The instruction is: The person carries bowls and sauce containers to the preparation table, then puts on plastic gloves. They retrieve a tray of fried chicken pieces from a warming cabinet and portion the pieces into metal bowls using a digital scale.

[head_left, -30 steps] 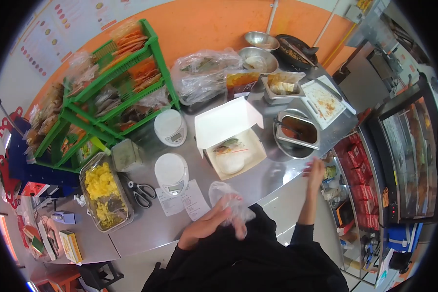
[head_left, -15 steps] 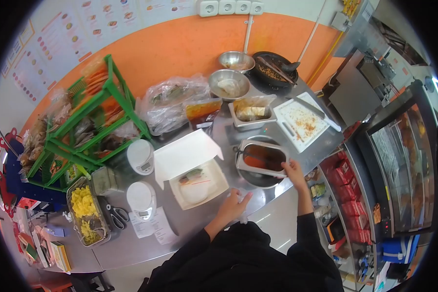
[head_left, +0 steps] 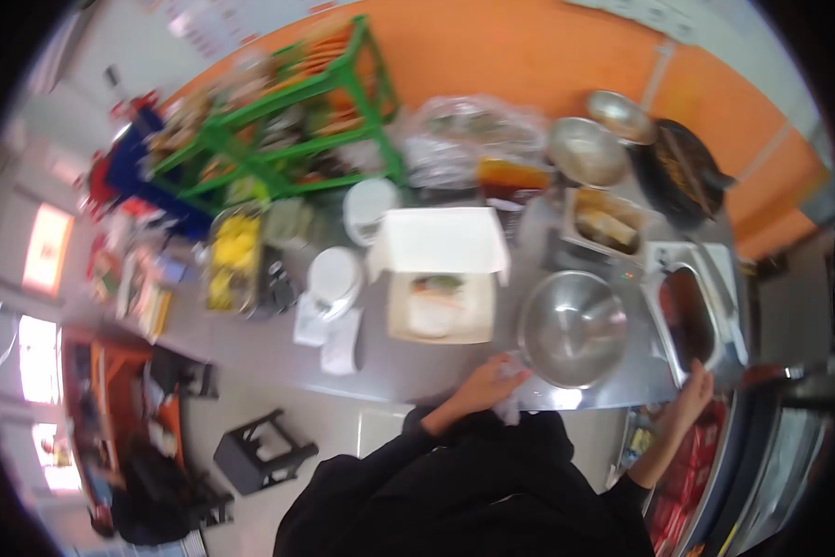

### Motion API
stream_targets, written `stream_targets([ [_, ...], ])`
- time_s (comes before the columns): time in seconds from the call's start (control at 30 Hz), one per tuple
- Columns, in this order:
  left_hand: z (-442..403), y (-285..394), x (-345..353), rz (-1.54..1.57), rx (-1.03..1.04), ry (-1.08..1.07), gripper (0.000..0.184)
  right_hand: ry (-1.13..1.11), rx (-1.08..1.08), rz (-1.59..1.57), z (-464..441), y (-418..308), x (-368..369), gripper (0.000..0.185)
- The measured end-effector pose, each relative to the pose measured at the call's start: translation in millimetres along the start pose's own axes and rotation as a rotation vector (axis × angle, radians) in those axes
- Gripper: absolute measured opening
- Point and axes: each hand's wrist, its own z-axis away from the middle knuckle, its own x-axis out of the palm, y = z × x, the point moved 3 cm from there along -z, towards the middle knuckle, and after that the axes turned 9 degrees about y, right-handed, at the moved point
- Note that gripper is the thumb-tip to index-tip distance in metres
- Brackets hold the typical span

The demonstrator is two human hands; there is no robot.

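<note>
My right hand (head_left: 692, 396) grips the near end of a rectangular steel pan (head_left: 660, 320) with dark red sauce in it, over the white cutting board (head_left: 730, 278) at the right. Crumpled pale plastic or tissue (head_left: 508, 406) is held in my left hand (head_left: 481, 385) at the table's front edge. Between the hands stands a wide steel bowl (head_left: 574, 327), its inside bare and shiny. Left of it, a white takeaway box (head_left: 439, 239) lies with its lid up, holding a round pale food (head_left: 431, 321) and something green.
Behind are a green rack (head_left: 278, 167) of packed food, plastic bags (head_left: 478, 139), smaller steel bowls (head_left: 587, 153) and a black mortar (head_left: 675, 176). Two white scales (head_left: 334, 278) and a tray of yellow food (head_left: 236, 246) stand left. A stool (head_left: 261, 452) and a person (head_left: 148, 483) are beyond.
The sauce pan has moved from over the steel bowl rightward onto the cutting board, in my right hand. The bowl is now uncovered. My view has turned left; my left hand keeps its crumpled piece.
</note>
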Motion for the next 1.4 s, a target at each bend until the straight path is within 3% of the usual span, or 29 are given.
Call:
stream_targets([
  [0.03, 0.5, 8.2, 4.1, -0.065, -0.068, 0.065, 0.070, 0.012, -0.036, -0.002, -5.1, 12.5, 0.9, 0.015],
  [0.1, -9.8, 1.1, 17.3, -0.269, 0.148, 0.310, 0.065, 0.010, 0.049, -0.017, -22.7, 53.8, -2.0, 0.016],
  [0.2, -17.2, 8.0, 27.4, -0.108, 0.173, 0.287, 0.053, -0.027, 0.118, -0.082, -20.3, 76.7, 8.1, 0.017],
  [0.3, -18.2, -1.8, 32.1, 0.214, -0.060, 0.249, 0.045, -0.053, 0.217, -0.161, -9.5, 78.1, 21.5, 0.019],
  [0.4, -4.2, -5.4, 17.2, 0.119, 0.071, 0.396, 0.041, -0.078, 0.279, -0.156, -1.0, 78.6, 37.4, 0.022],
  [0.5, 11.0, -3.6, 5.2, 0.135, -0.018, 0.371, 0.039, -0.091, 0.302, -0.170, 9.5, 83.4, 47.4, 0.024],
  [0.6, 10.2, -16.7, 3.2, 0.076, 0.170, 0.426, 0.045, -0.132, 0.319, -0.210, 14.1, 103.3, 50.7, 0.019],
  [0.7, 28.0, 6.7, -16.9, -0.066, 0.058, 0.291, 0.044, -0.126, 0.289, -0.160, 20.0, 118.2, 47.6, 0.021],
  [0.8, 48.6, 16.1, -42.4, -0.119, 0.055, -0.002, 0.038, -0.038, 0.282, -0.133, 33.3, 109.2, 50.0, 0.021],
  [0.9, 66.8, 16.1, -69.8, -0.189, 0.363, 0.051, 0.029, 0.005, 0.286, -0.125, 45.6, 100.5, 52.1, 0.024],
  [1.0, 80.5, 25.4, -99.1, -0.190, 0.323, -0.003, 0.026, 0.038, 0.285, -0.135, 53.7, 99.8, 54.9, 0.025],
  [1.1, 89.5, 35.5, -127.3, -0.118, 0.454, 0.060, 0.025, 0.110, 0.256, -0.038, 63.3, 103.1, 55.1, 0.027],
  [1.2, 91.7, 29.8, -149.9, -0.167, 0.444, -0.082, 0.022, 0.112, 0.230, 0.058, 66.8, 110.5, 50.6, 0.032],
  [1.33, 98.4, 28.7, -176.9, -0.309, 0.665, -0.121, 0.016, 0.069, 0.335, 0.140, 83.5, 88.5, 50.4, 0.038],
  [1.37, 102.1, 29.4, -182.8, -0.345, 0.701, -0.133, 0.013, 0.028, 0.296, 0.473, 82.3, 74.6, 43.3, 0.042],
  [1.4, 104.1, 30.5, -188.8, -0.383, 0.739, -0.139, 0.011, 0.158, 0.054, 0.549, 88.6, 49.9, 39.0, 0.043],
])
